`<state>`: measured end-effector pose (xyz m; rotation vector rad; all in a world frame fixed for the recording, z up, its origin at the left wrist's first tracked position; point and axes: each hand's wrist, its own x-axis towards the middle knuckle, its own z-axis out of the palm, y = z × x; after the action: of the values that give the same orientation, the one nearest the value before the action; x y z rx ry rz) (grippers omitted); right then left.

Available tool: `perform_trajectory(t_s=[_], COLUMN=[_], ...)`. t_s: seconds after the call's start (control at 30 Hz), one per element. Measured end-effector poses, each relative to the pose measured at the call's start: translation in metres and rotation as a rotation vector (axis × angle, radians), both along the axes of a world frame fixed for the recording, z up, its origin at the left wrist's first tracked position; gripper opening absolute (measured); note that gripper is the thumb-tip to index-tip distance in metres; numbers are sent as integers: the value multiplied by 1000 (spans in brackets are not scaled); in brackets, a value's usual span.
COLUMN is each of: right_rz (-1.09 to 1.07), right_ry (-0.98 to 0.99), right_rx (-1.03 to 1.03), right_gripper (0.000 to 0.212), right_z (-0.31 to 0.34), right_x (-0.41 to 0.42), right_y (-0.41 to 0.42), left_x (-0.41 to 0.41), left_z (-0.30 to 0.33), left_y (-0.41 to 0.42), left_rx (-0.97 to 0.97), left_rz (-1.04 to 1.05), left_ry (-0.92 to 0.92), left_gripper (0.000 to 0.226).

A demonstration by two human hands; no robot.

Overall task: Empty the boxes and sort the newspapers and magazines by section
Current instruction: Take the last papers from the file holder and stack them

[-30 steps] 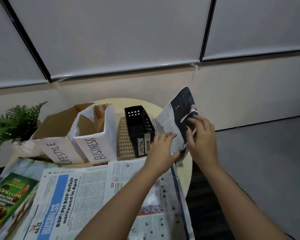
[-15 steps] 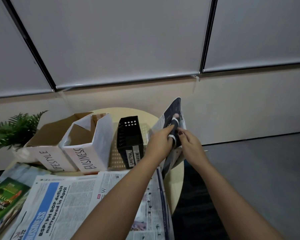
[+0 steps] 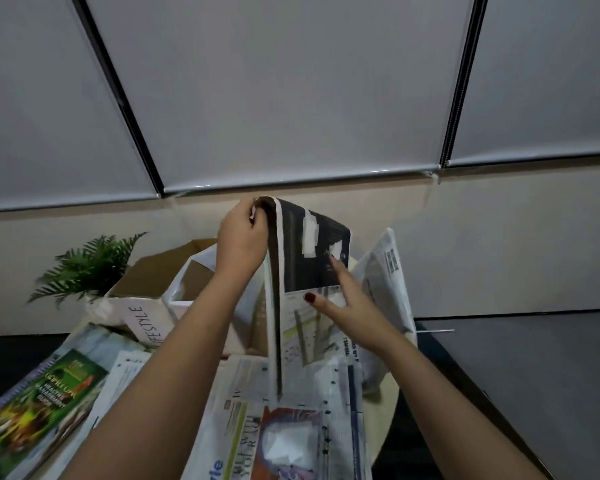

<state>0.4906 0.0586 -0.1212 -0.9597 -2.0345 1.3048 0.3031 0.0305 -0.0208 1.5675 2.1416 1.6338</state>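
Your left hand now raised, fingers pinching the folded newspaper at its top, lifted higher than before above the worktop's far right edge, your right hand flat-fingered against its hanging pages, LIFESTYLE box far left.

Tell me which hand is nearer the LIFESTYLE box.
Left. The left hand grips the newspaper's top fold above the LIFESTYLE box; the right hand touches the page farther right.
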Motion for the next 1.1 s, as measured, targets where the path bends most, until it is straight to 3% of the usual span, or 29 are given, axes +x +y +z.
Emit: perform_trajectory(t_s=[0.1, 0.27, 0.33, 0.47, 0.6, 0.8, 0.97, 1.1], right_rz=[-62, -241, -268, -270, -267, -504, -526, -496], right_ry=[48, 51, 21, -70, -115, -137, -45, -23], right_rx=[-39, -97, -168, -307, -286, -159, -112, -124], right_gripper=[100, 71, 77, 90, 41, 33, 28, 36], right_z=[-8, -27, -35, -50, -65, -69, -57, -51], right_x=[-16, -30, -33, -39, -52, -65, -61, -60], right_y=[-1, 16, 22, 28, 26, 24, 29, 25], left_x=[-30, -80, -98, -129, -147, -159, -173, -182], left_z=[-10, -50, -66, -89, -101, -99, -80, -60], left_y=[-15, -51, -68, -99, -119, -132, -134, -132], left_rx=[-88, -118, -164, -225, -254, -400, -609, -747], left_rz=[19, 29, 47, 169, 180, -168, -396, -471], left_ry=[-119, -495, -574, -535, -560, -380, -198, -52], left_gripper=[22, 14, 15, 22, 23, 39, 50, 47])
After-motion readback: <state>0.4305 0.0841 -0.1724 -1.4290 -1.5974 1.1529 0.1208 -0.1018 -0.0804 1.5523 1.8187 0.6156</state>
